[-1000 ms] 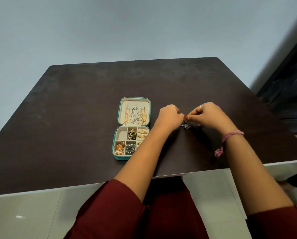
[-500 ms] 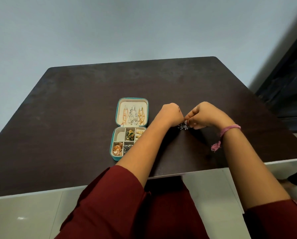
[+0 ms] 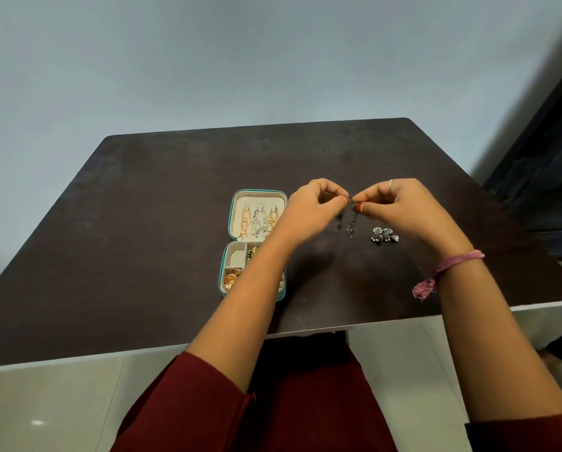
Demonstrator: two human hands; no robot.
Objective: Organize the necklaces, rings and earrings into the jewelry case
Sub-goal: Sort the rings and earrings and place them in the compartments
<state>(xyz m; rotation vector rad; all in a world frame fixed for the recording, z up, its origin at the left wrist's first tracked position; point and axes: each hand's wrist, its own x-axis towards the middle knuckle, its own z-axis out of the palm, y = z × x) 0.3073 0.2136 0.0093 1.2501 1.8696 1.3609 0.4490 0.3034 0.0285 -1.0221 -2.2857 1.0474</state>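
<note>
An open teal jewelry case [image 3: 230, 220] lies on the dark table [image 3: 149, 223]. Several chains hang in its lid and its tray compartments hold gold and dark pieces. My left forearm covers part of the tray. My left hand [image 3: 312, 210] and my right hand [image 3: 400, 207] meet above the table, right of the case. Both pinch the top of a dark dangling earring piece [image 3: 346, 225] that hangs between the fingertips. A cluster of silver flower earrings [image 3: 384, 235] lies on the table under my right hand.
The table's near edge [image 3: 305, 332] runs just above my lap in dark red clothing. A dark cabinet [image 3: 550, 164] stands at the right. A pale wall is behind the table. A pink thread band sits on my right wrist [image 3: 449, 265].
Both hands have risen off the table, lifting the dark dangling earring piece. The silver flower cluster, earlier between my fingertips, now lies on the table.
</note>
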